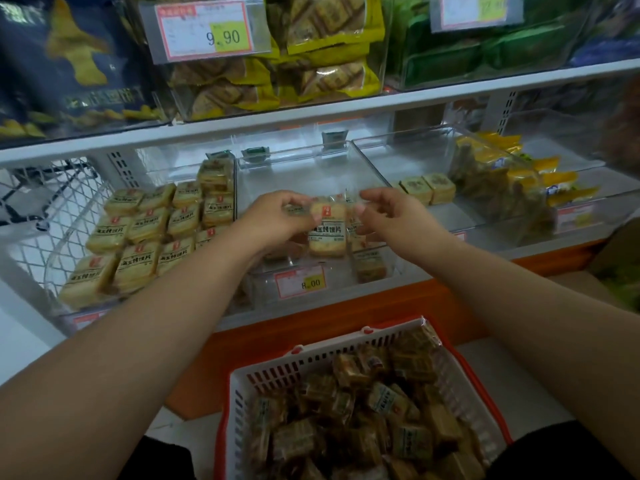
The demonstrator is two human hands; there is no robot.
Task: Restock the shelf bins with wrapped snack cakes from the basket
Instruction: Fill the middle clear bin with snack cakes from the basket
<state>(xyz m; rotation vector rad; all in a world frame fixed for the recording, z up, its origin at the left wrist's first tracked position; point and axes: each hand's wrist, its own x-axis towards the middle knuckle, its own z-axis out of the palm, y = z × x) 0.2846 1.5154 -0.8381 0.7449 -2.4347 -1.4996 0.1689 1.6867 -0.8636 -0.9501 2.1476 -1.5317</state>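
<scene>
Head view: both hands reach over the middle bin. The left hand pinches a wrapped cake by its upper left corner; the cake hangs upright, long axis vertical, label facing the camera, above the bin's front. The right hand sits just right of the cake, fingers curled at its wrapper edge; whether that grip actually holds it is unclear. The bin floor lies directly below. The basket of cakes sits nearer, low centre.
</scene>
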